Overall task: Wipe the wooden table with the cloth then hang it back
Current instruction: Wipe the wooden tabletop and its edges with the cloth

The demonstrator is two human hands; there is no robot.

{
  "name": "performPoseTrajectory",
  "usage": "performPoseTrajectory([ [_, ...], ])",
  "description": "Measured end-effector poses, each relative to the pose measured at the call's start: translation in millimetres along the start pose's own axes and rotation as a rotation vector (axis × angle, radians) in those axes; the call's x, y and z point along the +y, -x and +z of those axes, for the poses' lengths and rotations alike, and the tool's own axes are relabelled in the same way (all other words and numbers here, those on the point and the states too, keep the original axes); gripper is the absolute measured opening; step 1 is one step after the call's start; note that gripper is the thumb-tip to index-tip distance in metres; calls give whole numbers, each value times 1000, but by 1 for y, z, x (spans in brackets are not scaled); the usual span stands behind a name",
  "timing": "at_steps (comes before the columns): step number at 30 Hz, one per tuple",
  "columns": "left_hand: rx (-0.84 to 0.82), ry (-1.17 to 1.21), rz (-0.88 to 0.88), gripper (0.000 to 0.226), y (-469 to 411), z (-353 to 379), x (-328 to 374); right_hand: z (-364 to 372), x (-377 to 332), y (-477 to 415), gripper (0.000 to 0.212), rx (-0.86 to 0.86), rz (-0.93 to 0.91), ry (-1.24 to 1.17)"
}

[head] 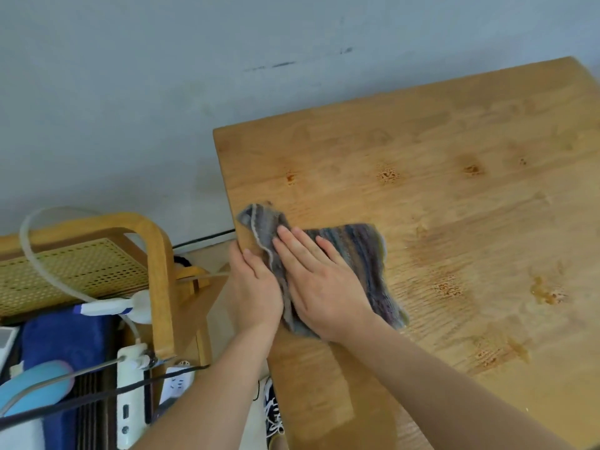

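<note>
The wooden table [454, 196] fills the right side of the view, with damp streaks and several small wet brownish spots [548, 292] on it. A striped grey, blue and purple cloth [357, 251] lies crumpled near the table's left edge. My right hand [321, 287] presses flat on the cloth, fingers straight and pointing toward the far left corner. My left hand [253, 287] sits at the table's left edge, beside the cloth and touching its fringe. Its thumb rests on the tabletop, and its fingers curl out of sight below the edge.
Left of the table stands a wooden rack with a woven cane panel [81, 271]. A clear hose [42, 251], a white power strip [130, 401] with cables and a blue fabric [65, 336] crowd that side. A shoe [272, 414] shows on the floor. A grey wall [162, 92] is behind.
</note>
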State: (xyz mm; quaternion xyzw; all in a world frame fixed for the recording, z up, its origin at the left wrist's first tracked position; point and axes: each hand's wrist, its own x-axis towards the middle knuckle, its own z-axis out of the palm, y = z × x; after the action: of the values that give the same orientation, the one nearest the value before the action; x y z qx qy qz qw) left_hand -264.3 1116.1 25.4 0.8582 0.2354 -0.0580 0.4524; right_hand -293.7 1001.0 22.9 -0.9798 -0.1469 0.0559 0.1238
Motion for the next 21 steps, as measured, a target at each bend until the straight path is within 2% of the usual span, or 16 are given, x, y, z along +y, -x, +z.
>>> performPoseTrajectory([
  [4,-15,-15,-4,41,0,-2,-1,1,0,34,56,-52,-41,-11],
  [10,3,-62,50,40,-2,1,0,-13,7,-87,65,-34,76,22],
  [16,-59,-121,32,38,1,-8,5,-9,-1,-26,58,-83,-32,-19],
  [18,-60,-128,21,37,-3,-5,7,-13,7,-64,61,-71,-8,-5],
  [21,-23,-111,42,42,-6,-2,4,-17,15,-130,58,-1,131,39],
])
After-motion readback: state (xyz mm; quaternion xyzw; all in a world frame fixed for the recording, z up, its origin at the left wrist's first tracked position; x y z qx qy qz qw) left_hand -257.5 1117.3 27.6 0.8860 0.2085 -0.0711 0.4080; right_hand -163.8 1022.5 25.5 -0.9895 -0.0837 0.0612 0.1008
